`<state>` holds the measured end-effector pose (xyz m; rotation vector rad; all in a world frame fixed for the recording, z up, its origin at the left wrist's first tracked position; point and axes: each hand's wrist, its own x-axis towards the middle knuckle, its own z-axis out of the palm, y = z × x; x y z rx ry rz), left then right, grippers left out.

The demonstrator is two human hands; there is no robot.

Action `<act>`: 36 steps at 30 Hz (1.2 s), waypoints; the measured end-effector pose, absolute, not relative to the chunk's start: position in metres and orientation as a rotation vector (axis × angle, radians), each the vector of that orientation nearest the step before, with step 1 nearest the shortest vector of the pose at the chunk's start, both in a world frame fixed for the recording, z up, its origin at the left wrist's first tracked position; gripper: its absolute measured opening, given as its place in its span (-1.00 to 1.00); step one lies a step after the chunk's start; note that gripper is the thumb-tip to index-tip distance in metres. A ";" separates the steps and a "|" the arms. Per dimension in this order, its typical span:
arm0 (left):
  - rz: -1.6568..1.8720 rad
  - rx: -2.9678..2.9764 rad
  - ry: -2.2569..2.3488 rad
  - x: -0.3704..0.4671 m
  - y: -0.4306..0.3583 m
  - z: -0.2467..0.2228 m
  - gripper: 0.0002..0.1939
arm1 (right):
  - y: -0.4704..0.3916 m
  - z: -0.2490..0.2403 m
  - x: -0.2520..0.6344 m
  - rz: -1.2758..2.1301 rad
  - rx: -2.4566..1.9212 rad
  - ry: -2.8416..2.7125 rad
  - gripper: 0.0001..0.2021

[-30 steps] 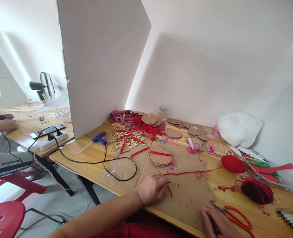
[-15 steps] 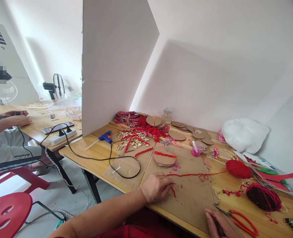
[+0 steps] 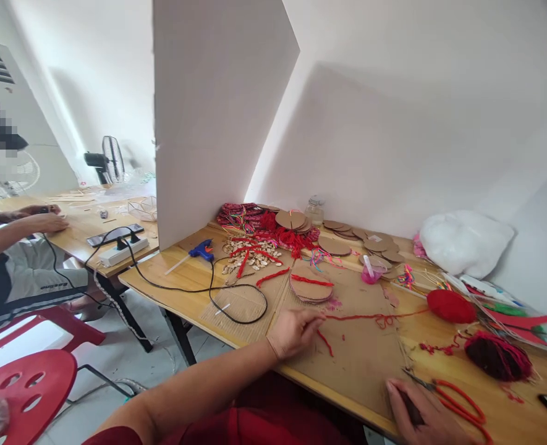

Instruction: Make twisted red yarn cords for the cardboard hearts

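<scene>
My left hand is closed over the cardboard sheet, pinching red yarn. From it the strand runs right, with a small tangle, to a red yarn ball. A short red piece lies just below its fingertips. Low at the table edge, my right hand rests with its fingers stretched out and apart, holding nothing I can see. Beside it lie orange-handled scissors. A cardboard disc with a red yarn braid across it sits beyond my left hand.
A blue glue gun with a looping black cord stands left of shell-like pieces. Behind are stacked cardboard discs, a glass jar and white stuffing. Dark red yarn lies right. A co-worker's hands are at another table.
The view has shifted slightly, so the table's contents appear a little further right. My left hand has edged slightly upward, still closed on the red yarn; my right hand stays beside the scissors.
</scene>
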<state>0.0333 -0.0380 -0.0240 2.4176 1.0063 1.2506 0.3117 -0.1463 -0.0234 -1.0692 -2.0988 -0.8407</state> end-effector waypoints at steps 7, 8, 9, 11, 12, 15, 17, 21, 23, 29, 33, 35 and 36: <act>1.216 2.246 1.107 0.027 -0.030 -0.025 -0.82 | -0.156 -0.043 0.305 -0.436 -1.423 -1.932 -0.82; 1.202 2.257 1.093 0.027 -0.030 -0.024 -0.85 | -0.157 -0.043 0.305 -0.410 -1.446 -1.926 -0.83; 1.184 2.271 1.069 0.028 -0.031 -0.023 -0.87 | -0.157 -0.043 0.305 -0.389 -1.466 -1.919 -0.83; 1.129 2.347 0.991 0.028 -0.034 -0.021 -0.88 | -0.158 -0.042 0.304 -0.362 -1.493 -1.902 -0.83; 1.094 2.411 0.947 0.029 -0.035 -0.020 -0.88 | -0.159 -0.041 0.304 -0.357 -1.495 -1.899 -0.83; 0.972 2.636 0.833 0.029 -0.039 -0.018 -0.83 | -0.159 -0.040 0.304 -0.354 -1.493 -1.911 -0.84; 0.893 2.729 0.789 0.029 -0.040 -0.017 -0.80 | -0.159 -0.040 0.304 -0.365 -1.493 -1.920 -0.85; 0.822 2.766 0.802 0.029 -0.039 -0.015 -0.77 | -0.159 -0.039 0.304 -0.390 -1.474 -1.917 -0.83; 0.862 2.735 0.855 0.029 -0.038 -0.016 -0.76 | -0.159 -0.039 0.305 -0.403 -1.441 -1.927 -0.83; 0.972 2.627 0.940 0.030 -0.034 -0.022 -0.77 | -0.156 -0.038 0.309 -0.508 -1.365 -1.993 -0.77; 0.973 2.615 0.961 0.030 -0.034 -0.023 -0.75 | -0.154 -0.032 0.312 -0.706 -1.263 -2.095 -0.69; 0.975 2.607 0.963 0.029 -0.034 -0.023 -0.74 | -0.152 -0.030 0.317 -0.858 -1.159 -2.183 -0.61; 0.971 2.609 0.963 0.029 -0.033 -0.024 -0.74 | -0.151 -0.031 0.320 -0.911 -1.114 -2.218 -0.58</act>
